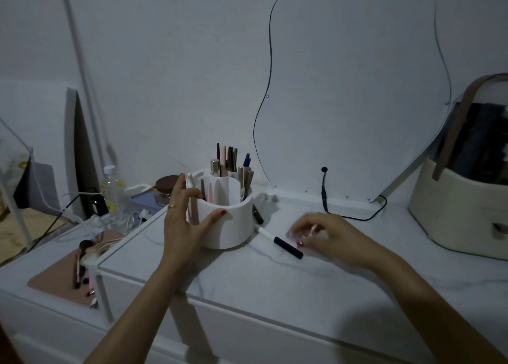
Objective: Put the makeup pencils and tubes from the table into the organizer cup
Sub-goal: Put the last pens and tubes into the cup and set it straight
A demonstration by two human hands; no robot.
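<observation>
Your left hand (181, 226) grips the organizer cup (236, 220), right hand (327, 237) too blurred to tell; rush and you'll knock the black-capped pencil (279, 242) off the table (275, 275) near edge.

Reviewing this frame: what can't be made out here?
Head view:
- Right hand: motion-blurred; whether its fingers pinch anything is unclear.
- Black pen: partly hidden behind the organizer cup.
- Cream case: cut off by the right edge.
- Pink mat: what lies on it is too dim and small.
</observation>
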